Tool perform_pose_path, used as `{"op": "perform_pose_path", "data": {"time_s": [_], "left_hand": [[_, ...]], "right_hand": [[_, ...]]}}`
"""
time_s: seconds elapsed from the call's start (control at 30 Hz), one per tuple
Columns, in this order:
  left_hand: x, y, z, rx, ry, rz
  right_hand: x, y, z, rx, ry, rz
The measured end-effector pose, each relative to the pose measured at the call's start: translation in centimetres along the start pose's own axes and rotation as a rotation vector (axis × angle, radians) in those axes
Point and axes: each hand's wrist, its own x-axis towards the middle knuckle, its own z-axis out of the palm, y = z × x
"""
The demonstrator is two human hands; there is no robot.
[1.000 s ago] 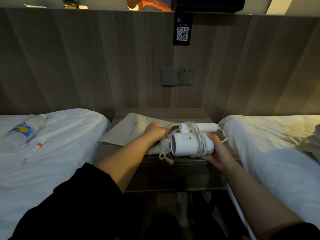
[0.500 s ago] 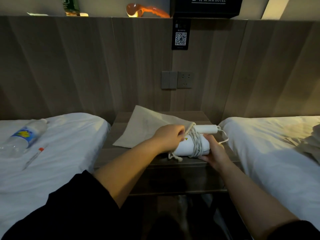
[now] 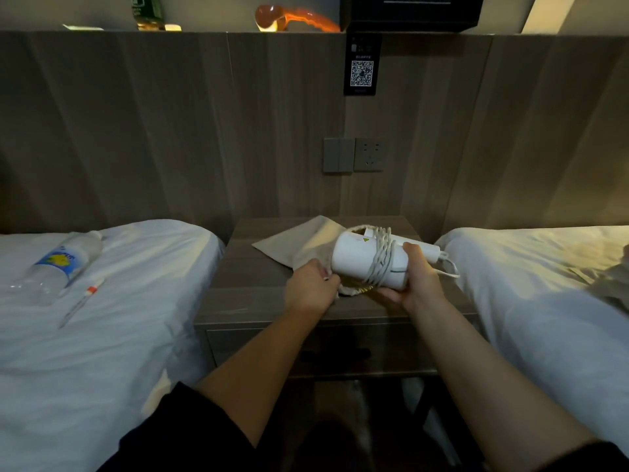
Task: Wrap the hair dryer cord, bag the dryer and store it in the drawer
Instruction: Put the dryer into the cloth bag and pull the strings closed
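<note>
A white hair dryer (image 3: pixel 357 258) with its cord (image 3: pixel 383 258) wound around the barrel is held just above the nightstand (image 3: pixel 245 301). My right hand (image 3: pixel 417 284) grips it from below and behind. A beige drawstring bag (image 3: pixel 296 241) lies flat on the nightstand behind and left of the dryer. My left hand (image 3: pixel 311 289) is closed on the bag's mouth edge by the drawstring, just left of the dryer's front end. The closed drawer front (image 3: pixel 258 349) shows under the nightstand top.
White beds flank the nightstand. On the left bed (image 3: pixel 102 335) lie a plastic water bottle (image 3: pixel 59 264) and a pen (image 3: pixel 83 301). A switch and wall socket (image 3: pixel 354 155) sit above the nightstand on the wood headboard panel.
The dryer has been lifted up and out from the bag's mouth, its front end now facing left. My left hand has dropped from over the dryer to the bag's edge.
</note>
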Motion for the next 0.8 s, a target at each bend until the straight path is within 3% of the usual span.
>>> {"op": "perform_pose_path", "data": {"time_s": [0.2, 0.33, 0.43, 0.53, 0.6, 0.73, 0.8], "left_hand": [[-0.3, 0.6, -0.4, -0.315, -0.01, -0.031], [-0.7, 0.8, -0.6, -0.213, -0.067, 0.166], [-1.5, 0.9, -0.7, -0.075, -0.324, 0.318], [-2.3, 0.8, -1.2, 0.038, -0.55, 0.318], [-1.9, 1.2, -1.7, 0.137, -0.503, 0.301], [0.0, 2.8, -2.4, 0.147, -0.083, 0.292], [1.1, 3.8, -2.2, 0.139, -0.024, 0.254]], "right_hand": [[0.0, 0.6, -0.2, 0.007, 0.036, 0.017], [-0.2, 1.5, -0.2, -0.005, 0.058, -0.016], [-0.6, 1.6, 0.2, -0.009, 0.118, -0.066], [-0.8, 1.6, 0.3, -0.07, 0.132, -0.093], [-0.8, 1.9, 0.2, -0.158, 0.093, -0.093], [-0.7, 3.2, 0.0, -0.257, 0.044, -0.116], [-0.9, 3.7, -0.1, -0.289, 0.032, -0.12]]}}
